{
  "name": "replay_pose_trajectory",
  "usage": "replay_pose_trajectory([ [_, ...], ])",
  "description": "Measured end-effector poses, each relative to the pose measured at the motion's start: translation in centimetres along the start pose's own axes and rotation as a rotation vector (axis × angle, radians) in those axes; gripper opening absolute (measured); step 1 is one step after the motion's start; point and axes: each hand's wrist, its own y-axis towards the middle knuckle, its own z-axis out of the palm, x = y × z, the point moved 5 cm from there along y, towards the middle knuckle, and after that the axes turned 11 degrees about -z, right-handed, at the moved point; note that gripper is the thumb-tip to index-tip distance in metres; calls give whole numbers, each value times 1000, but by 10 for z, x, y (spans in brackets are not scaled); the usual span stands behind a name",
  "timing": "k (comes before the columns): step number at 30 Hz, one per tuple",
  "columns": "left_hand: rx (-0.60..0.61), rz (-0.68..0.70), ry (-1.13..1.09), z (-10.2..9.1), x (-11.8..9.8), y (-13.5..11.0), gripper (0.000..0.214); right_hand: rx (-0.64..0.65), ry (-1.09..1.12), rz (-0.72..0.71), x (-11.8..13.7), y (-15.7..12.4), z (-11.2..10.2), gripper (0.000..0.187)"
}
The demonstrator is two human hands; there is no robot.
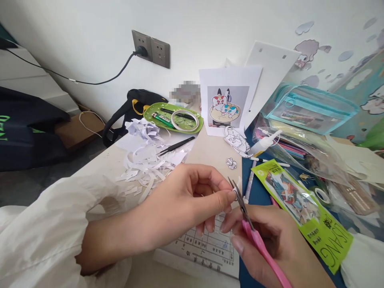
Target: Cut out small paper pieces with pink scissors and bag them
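Note:
My left hand (192, 196) pinches a tiny white paper piece (236, 195) between thumb and forefinger, just above the desk. My right hand (267, 244) is closed round pink-handled scissors (255, 236), whose blades (237, 192) are at the paper piece. Under both hands lies a printed grid sheet (207, 248). Beyond them lie a cut-out line drawing of a cartoon figure (237, 141) and a smaller cut-out (231, 163).
A heap of white paper scraps (147, 160) with black tweezers (175, 146) lies left. A green tray (150, 114) holds a lighter, pen and tape ring. A printed picture (228, 102) leans on the wall. Glue bottle (265, 143), green packet (303, 204) and plastic pouches (309, 108) crowd the right.

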Motion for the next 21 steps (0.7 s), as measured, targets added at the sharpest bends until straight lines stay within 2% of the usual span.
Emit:
replay_pose_trajectory([
  [6, 22, -13, -37, 3, 0, -1, 14, -52, -47, -17, -6, -2, -2, 7],
  [14, 33, -30, -40, 4, 0, -2, 15, 15, -201, -31, -8, 1, -1, 10],
  [21, 39, -18, -26, 4, -2, -2, 15, 50, -112, -60, -9, 2, 0, 16],
])
